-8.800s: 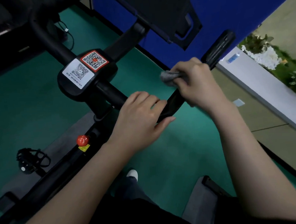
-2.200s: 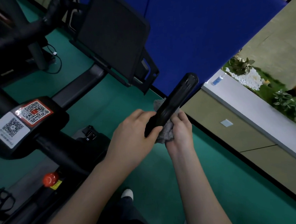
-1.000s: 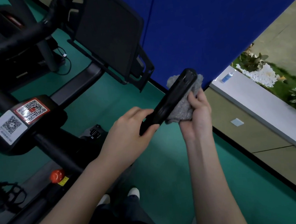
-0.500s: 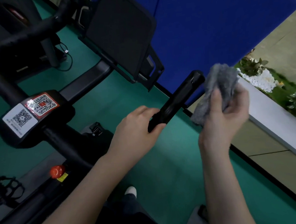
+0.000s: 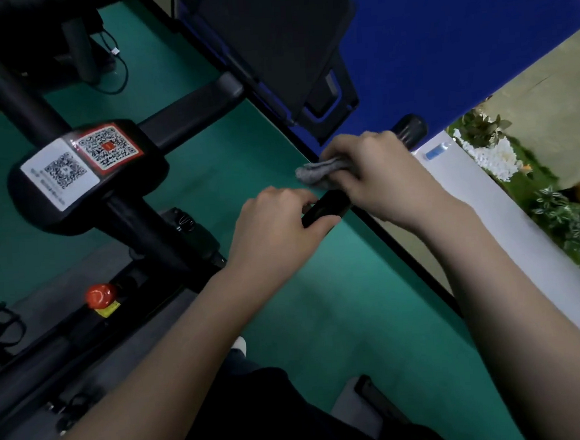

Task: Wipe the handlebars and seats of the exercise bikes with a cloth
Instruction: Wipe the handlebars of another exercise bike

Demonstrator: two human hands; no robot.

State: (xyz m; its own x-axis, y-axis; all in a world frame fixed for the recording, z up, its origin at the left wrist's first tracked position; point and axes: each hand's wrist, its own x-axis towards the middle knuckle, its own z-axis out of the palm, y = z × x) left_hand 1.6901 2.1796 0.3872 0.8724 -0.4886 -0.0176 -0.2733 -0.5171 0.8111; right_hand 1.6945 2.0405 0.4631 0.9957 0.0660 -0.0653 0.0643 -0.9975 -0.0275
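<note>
In the head view, on the right-side grip of the handlebar (image 5: 325, 210), both hands are seen. The bar is gripped by the left hand (image 5: 279, 227), its fingers curled over the top. Just beyond it, the right hand (image 5: 378, 176) is closed round the bar with the grey cloth (image 5: 316, 171) held beneath the palm. A fold of the cloth sticks out on the thumb side. Past the right hand only the rounded bar end (image 5: 411, 129) is left bare. Well to the left of the left hand the stem block (image 5: 82, 169) with two QR labels is seen, and below it a red knob (image 5: 98, 295).

The step in hand is judged to be the wiping of this grip. It would be done well if the cloth were wrapped fully round the bar, so that the underside is reached, and drawn outward over the end with firm, even pressure. The bar should be steadied by the left hand, which would have to be shifted so that the stretch beneath it is wiped too. No seat can be made out with certainty.
</note>
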